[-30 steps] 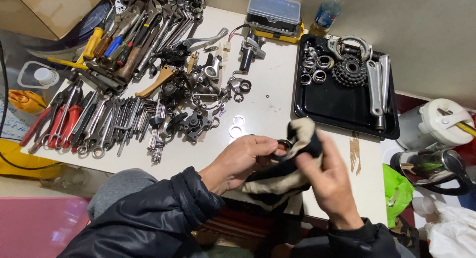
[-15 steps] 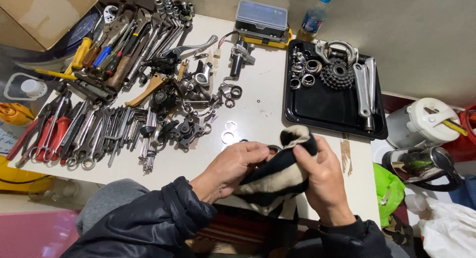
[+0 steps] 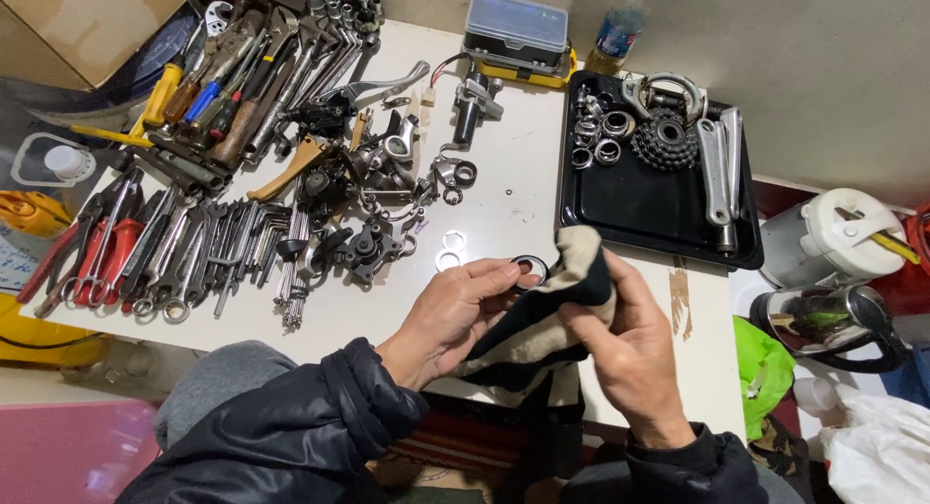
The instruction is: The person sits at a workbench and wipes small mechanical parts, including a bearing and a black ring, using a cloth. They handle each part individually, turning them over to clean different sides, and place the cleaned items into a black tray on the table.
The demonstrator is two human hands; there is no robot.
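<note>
While the ring (image 3: 530, 269) is pinched above the desk (image 3: 504, 218) by the left hand (image 3: 455, 315), the rag (image 3: 552, 305), gripped in the right hand (image 3: 630, 354), should be rubbed firmly around it.

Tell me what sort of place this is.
Likely a bicycle repair bench: wrenches and pliers spread on a white table, a black tray holding a sprocket cluster and crank arms.

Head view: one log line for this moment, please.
left hand: pinches small dark metal ring | right hand: grips beige-and-black cloth against ring | black metal tray: behind, on white table
</note>
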